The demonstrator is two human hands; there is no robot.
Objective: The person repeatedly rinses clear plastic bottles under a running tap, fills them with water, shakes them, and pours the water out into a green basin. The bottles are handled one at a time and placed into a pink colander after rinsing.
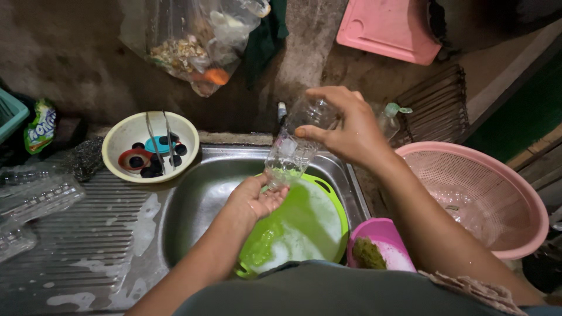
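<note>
Clear plastic bottle [295, 140] tilted over the sink [193, 199], right hand [345, 131] gripping its base. Left hand [257, 196] fingers curled at the mouth. Suds remain; rinsing's left.

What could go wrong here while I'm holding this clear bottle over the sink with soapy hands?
The clear bottle is held tilted by the right hand while the left hand works at its mouth; soapy fingers could let it slip into the steel sink. It might also knock suds from the green basin onto the pink bowl with its green scrubber.
</note>
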